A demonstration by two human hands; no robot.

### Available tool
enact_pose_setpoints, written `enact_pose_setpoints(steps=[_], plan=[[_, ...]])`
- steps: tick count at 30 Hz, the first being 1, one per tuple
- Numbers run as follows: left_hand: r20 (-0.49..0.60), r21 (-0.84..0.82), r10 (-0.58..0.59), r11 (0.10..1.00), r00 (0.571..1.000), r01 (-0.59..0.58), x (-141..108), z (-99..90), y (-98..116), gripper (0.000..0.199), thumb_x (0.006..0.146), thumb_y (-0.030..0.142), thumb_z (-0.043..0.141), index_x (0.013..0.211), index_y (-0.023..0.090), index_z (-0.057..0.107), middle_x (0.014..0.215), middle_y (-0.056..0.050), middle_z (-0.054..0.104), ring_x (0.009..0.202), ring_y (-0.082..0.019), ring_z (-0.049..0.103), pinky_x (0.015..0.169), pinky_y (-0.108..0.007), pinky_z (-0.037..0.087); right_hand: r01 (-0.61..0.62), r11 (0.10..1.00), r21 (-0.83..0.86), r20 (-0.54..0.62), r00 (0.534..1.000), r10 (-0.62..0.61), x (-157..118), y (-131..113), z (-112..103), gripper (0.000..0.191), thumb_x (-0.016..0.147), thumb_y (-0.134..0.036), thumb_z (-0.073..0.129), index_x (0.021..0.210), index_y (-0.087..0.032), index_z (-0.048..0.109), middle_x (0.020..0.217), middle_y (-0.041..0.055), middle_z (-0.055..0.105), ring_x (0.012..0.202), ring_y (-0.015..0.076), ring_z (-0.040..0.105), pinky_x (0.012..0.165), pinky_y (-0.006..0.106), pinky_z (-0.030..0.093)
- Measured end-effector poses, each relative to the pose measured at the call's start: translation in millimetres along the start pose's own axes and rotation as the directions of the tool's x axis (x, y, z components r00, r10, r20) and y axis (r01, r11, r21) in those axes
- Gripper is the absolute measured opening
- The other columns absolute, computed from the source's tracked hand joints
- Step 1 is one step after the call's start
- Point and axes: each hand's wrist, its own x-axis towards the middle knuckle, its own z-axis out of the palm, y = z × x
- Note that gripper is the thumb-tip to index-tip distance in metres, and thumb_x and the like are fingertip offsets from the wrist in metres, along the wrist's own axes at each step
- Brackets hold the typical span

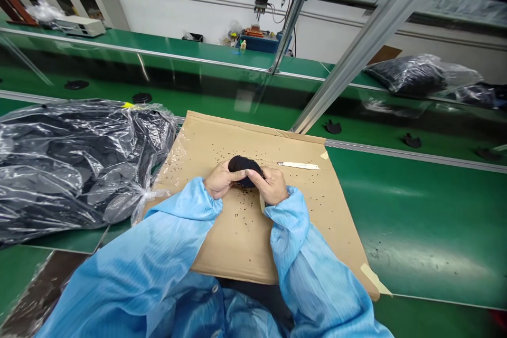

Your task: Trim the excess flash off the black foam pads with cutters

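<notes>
Fingers [237, 175] of both hands [217, 180] [274, 186] hold a black piece [243, 163].

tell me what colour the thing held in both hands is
The held piece is black, seen best in the head view.

On the long green back worktop [166, 49], a pale box [81, 26] sits toward the left end, a little black tray [195, 37] and a blue machine [257, 43] with a tiny bottle [243, 45] by it are along the back edge, and a shiny clear bag [414, 74] lies toward the right end.
</notes>
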Motion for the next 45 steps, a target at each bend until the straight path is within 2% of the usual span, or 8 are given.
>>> enact_pose_setpoints(steps=[5,8,11,16,21,31,36,45], plan=[[-0.068,-0.071,0.001,0.997,0.998,-0.006,2,-1.4,2,0.033,0.061,0.020,0.082,0.091,0.013,0.069,0.090,-0.006,0.070,0.085,-0.017,0.064,0.086,-0.031,0.048,-0.002,1.000,0.010,-0.077,0.997,0.002,-2,1,6,0.051,0.086,-0.057,0.051,0.054,-0.018,0.046,0.050,-0.0032,0.038,0.048,0.0093,0.035,0.051,0.025,0.030],[-0.115,-0.162,-0.051,0.986,0.992,0.032,3,-2.0,5,0.034,0.067,0.018,0.077,0.100,0.014,0.067,0.094,-0.006,0.069,0.087,-0.016,0.063,0.086,-0.030,0.049,0.024,0.999,0.043,-0.135,0.991,-0.018,-5,1,9,0.037,0.081,-0.054,0.061,0.079,-0.017,0.062,0.056,-0.0028,0.050,0.053,0.0118,0.045,0.058,0.026,0.038],[-0.110,-0.199,-0.151,0.972,0.982,0.127,4,-4.3,6,0.026,0.072,0.015,0.072,0.097,0.012,0.066,0.091,-0.006,0.068,0.081,-0.015,0.063,0.074,-0.026,0.052,0.101,0.993,0.052,-0.207,0.974,-0.088,-9,0,11,0.035,0.080,-0.050,0.066,0.094,-0.018,0.064,0.056,-0.0034,0.053,0.054,0.0136,0.049,0.064,0.029,0.042],[-0.080,-0.197,-0.194,0.965,0.978,0.175,4,-8.5,4,0.021,0.076,0.016,0.069,0.096,0.015,0.064,0.085,-0.004,0.064,0.072,-0.012,0.061,0.061,-0.022,0.052,0.222,0.974,-0.053,-0.244,0.943,-0.228,-9,-3,15,0.031,0.081,-0.047,0.066,0.093,-0.018,0.064,0.065,0.0005,0.062,0.062,0.0166,0.058,0.075,0.035,0.045],[-0.109,-0.189,-0.220,0.962,0.969,0.197,2,-5.9,4,0.019,0.080,0.025,0.067,0.097,0.016,0.064,0.086,-0.004,0.063,0.074,-0.012,0.061,0.062,-0.023,0.052,0.239,0.968,-0.074,-0.254,0.935,-0.250,-8,-3,17,0.021,0.082,-0.039,0.067,0.088,-0.020,0.066,0.072,0.0014,0.067,0.064,0.0163,0.061,0.075,0.034,0.045],[-0.043,-0.173,-0.231,0.960,0.972,0.221,0,-3.4,4,0.022,0.083,0.031,0.063,0.098,0.015,0.064,0.085,-0.005,0.065,0.075,-0.013,0.063,0.063,-0.023,0.053,0.286,0.954,-0.092,-0.254,0.919,-0.300,-8,-6,16,0.014,0.088,-0.025,0.056,0.096,-0.021,0.067,0.075,0.0020,0.068,0.067,0.0163,0.060,0.068,0.032,0.043],[-0.011,-0.198,-0.230,0.954,0.973,0.224,1,-6.2,1,0.022,0.084,0.031,0.062,0.097,0.014,0.065,0.085,-0.006,0.065,0.072,-0.013,0.063,0.056,-0.021,0.052,0.292,0.954,-0.072,-0.219,0.928,-0.301,-8,-7,15,0.017,0.090,-0.026,0.053,0.098,-0.021,0.067,0.072,0.0023,0.066,0.067,0.0164,0.060,0.069,0.032,0.045],[-0.073,-0.185,-0.290,0.944,0.954,0.273,0,-2.4,6,0.022,0.088,0.029,0.057,0.099,0.012,0.065,0.084,-0.008,0.067,0.069,-0.012,0.063,0.055,-0.019,0.053,0.293,0.952,-0.088,-0.201,0.931,-0.305,-8,-10,14,0.019,0.091,-0.027,0.052,0.099,-0.020,0.067,0.075,0.0035,0.068,0.069,0.0173,0.062,0.070,0.033,0.045]])
